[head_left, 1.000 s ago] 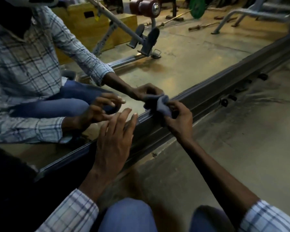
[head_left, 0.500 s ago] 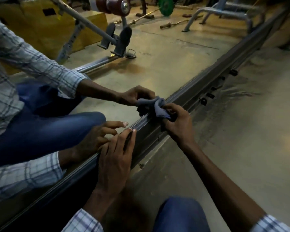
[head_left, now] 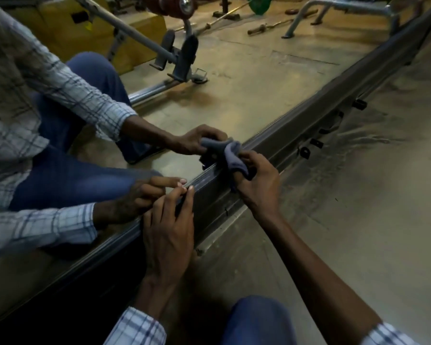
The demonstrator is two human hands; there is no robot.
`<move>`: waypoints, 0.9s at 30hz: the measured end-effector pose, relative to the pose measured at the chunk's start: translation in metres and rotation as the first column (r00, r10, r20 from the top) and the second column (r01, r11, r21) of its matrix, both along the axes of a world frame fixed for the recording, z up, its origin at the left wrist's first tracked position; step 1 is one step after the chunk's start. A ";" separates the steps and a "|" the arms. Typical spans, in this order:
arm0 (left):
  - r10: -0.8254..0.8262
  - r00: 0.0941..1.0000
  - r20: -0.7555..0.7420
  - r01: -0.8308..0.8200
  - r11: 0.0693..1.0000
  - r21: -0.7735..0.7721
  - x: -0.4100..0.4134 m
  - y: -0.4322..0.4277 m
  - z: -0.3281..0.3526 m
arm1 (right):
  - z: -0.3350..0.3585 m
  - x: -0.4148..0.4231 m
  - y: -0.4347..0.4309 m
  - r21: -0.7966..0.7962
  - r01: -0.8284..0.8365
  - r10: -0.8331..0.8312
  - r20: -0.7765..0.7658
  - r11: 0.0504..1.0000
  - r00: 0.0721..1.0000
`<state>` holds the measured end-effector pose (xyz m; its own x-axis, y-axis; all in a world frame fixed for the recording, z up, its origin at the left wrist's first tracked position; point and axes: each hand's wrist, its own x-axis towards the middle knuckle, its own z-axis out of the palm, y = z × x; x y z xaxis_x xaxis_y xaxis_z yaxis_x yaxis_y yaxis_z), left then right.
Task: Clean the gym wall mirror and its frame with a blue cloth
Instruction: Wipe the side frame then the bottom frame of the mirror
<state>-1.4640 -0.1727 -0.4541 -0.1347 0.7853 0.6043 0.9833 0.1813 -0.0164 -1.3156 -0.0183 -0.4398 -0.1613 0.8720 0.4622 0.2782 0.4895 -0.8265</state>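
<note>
The wall mirror (head_left: 246, 78) fills the upper left and reflects me and the gym. Its dark metal frame (head_left: 296, 128) runs diagonally from lower left to upper right along the floor. My right hand (head_left: 256, 180) grips a bunched blue cloth (head_left: 234, 155) and holds it against the top edge of the frame. My left hand (head_left: 168, 227) lies on the frame lower down, fingers straight, fingertips touching the frame edge by the glass.
Dusty concrete floor (head_left: 358, 220) spreads to the right of the frame. Several small dark brackets (head_left: 316, 143) stick out from the frame's lower side. My knee in blue jeans (head_left: 256, 319) is at the bottom. The mirror reflects benches, a barbell and yellow boxes.
My view has shifted a little along the frame. The right hand with the cloth stays on the frame's top edge, and the left hand stays flat on the frame.
</note>
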 end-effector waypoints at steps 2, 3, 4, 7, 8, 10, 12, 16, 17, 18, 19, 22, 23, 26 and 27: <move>0.036 0.999 -0.005 -0.036 0.999 -0.009 0.005 0.005 -0.001 | -0.003 0.004 0.006 0.116 -0.113 0.102 0.090 0.987 0.991; 0.049 0.999 -0.010 -0.049 0.999 -0.013 0.008 0.006 0.000 | -0.003 0.009 0.012 0.145 -0.168 0.155 0.100 0.975 0.983; 0.059 0.998 -0.018 -0.060 0.998 -0.011 0.010 0.007 0.001 | -0.003 0.014 0.022 0.154 -0.180 0.168 0.087 0.972 0.982; 0.097 0.995 -0.033 -0.097 0.995 0.008 0.016 0.009 0.006 | -0.007 0.027 0.047 0.117 -0.064 0.065 -0.006 0.991 0.998; 0.106 0.994 -0.035 -0.106 0.994 0.010 0.019 0.010 0.008 | -0.008 0.030 0.052 0.120 -0.085 0.085 0.002 0.989 0.996; 0.116 0.993 -0.025 -0.116 0.993 0.006 0.024 0.012 0.011 | -0.010 0.037 0.063 0.171 -0.228 0.219 0.068 0.959 0.973; 0.133 0.991 -0.011 -0.133 0.991 -0.004 0.027 0.016 0.015 | -0.009 0.047 0.079 0.209 -0.310 0.296 0.098 0.927 0.950; 0.196 0.981 0.009 -0.196 0.980 -0.022 0.043 0.033 0.019 | -0.011 0.063 0.108 0.152 -0.264 0.275 -0.053 0.953 0.960; 0.215 0.977 0.008 -0.215 0.976 -0.022 0.047 0.038 0.020 | -0.011 0.065 0.110 0.194 -0.351 0.360 -0.014 0.916 0.933; 0.232 0.973 0.004 -0.232 0.972 -0.025 0.051 0.042 0.021 | -0.013 0.068 0.113 0.236 -0.454 0.454 0.060 0.859 0.889; 0.243 0.970 -0.004 -0.243 0.969 -0.034 0.055 0.046 0.023 | -0.013 0.072 0.119 0.263 -0.530 0.515 0.130 0.806 0.848; 0.264 0.964 -0.034 -0.266 0.962 -0.070 0.063 0.053 0.031 | -0.015 0.082 0.145 0.249 -0.467 0.472 0.043 0.849 0.881; 0.270 0.962 -0.039 -0.272 0.958 -0.091 0.066 0.055 0.034 | -0.016 0.086 0.152 0.215 -0.410 0.426 -0.032 0.887 0.904; 0.310 0.951 -0.017 -0.309 0.940 -0.142 0.076 0.063 0.043 | -0.017 0.089 0.158 0.168 -0.401 0.418 -0.082 0.901 0.905; 0.328 0.945 0.003 -0.323 0.933 -0.159 0.080 0.065 0.046 | -0.017 0.090 0.160 0.167 -0.432 0.448 -0.076 0.886 0.891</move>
<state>-1.3844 -0.1078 -0.4081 -0.4144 0.7788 0.4709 0.8713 0.4889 -0.0419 -1.2255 0.1414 -0.4570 -0.4544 0.6474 0.6119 -0.0813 0.6539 -0.7522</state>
